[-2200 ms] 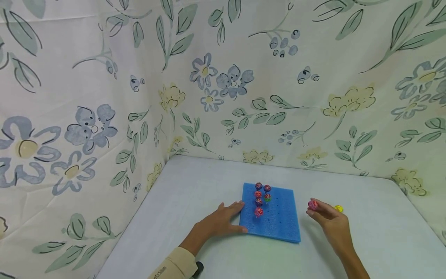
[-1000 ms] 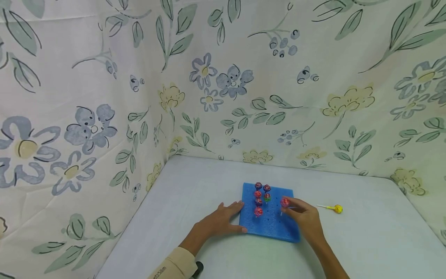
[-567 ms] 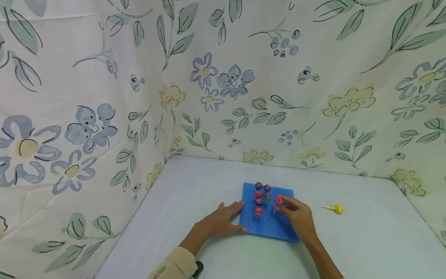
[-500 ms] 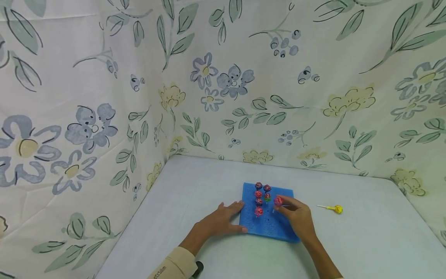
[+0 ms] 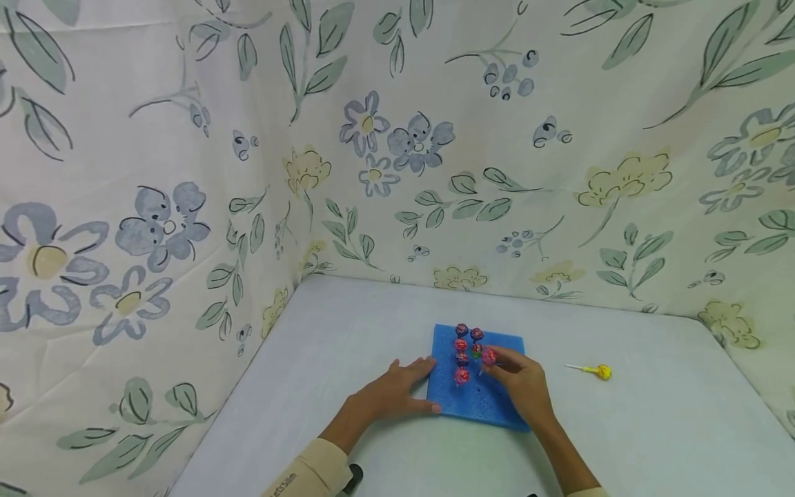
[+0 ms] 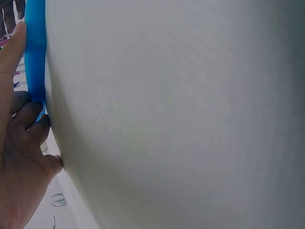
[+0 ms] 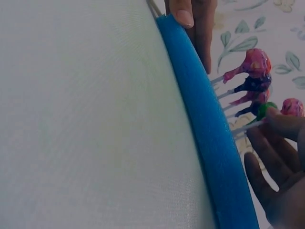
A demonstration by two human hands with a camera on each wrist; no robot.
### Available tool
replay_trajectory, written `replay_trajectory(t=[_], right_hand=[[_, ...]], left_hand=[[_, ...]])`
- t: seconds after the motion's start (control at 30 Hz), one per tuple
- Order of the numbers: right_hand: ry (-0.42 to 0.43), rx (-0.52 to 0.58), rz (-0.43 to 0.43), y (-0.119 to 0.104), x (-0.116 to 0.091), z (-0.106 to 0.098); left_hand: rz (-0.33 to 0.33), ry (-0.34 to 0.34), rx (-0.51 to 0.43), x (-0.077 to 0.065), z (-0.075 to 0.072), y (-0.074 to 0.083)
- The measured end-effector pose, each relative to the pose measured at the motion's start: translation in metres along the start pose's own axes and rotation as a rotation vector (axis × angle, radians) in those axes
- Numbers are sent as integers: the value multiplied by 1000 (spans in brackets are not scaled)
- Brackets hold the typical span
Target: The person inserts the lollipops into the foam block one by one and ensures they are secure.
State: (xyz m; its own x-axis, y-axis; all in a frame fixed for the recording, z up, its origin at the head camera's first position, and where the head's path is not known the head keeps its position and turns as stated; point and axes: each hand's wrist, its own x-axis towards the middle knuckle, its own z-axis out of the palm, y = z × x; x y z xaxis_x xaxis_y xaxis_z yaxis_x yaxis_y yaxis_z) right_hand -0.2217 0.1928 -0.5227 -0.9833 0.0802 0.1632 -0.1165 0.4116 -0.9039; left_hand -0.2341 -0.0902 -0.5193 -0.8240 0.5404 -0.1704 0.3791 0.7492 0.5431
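Note:
A blue foam board (image 5: 497,400) lies on the table, with several wrapped lollipops standing in it on their sticks. In the head view they form a left row, with a pink lollipop (image 5: 462,376) nearest, and a shorter second row that ends in a red-and-green lollipop (image 5: 477,349). My left hand (image 5: 393,392) rests against the board's left edge, thumb and fingers spread. My right hand (image 5: 520,383) pinches another pink lollipop (image 5: 489,356) upright over the board, beside the second row. Its stick (image 7: 248,127) reaches toward the foam; whether it has entered, I cannot tell.
A yellow lollipop (image 5: 602,372) lies on the white table (image 5: 658,414), right of the board, its stick pointing left. Floral cloth (image 5: 435,228) hangs behind the table and along its left side.
My right hand has carried the pink lollipop leftward, from beside the yellow one to above the board near the second row. My left hand stays at the board's edge.

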Motion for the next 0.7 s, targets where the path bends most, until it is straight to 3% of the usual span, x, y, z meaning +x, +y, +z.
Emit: replay_trajectory(t=[0.47, 0.7], right_hand=[[-8, -4, -7, 0, 2, 4], [12, -119, -50, 2, 1, 7]], left_hand=[[16, 3, 7, 0, 0, 1], [7, 1, 13, 0, 0, 2]])
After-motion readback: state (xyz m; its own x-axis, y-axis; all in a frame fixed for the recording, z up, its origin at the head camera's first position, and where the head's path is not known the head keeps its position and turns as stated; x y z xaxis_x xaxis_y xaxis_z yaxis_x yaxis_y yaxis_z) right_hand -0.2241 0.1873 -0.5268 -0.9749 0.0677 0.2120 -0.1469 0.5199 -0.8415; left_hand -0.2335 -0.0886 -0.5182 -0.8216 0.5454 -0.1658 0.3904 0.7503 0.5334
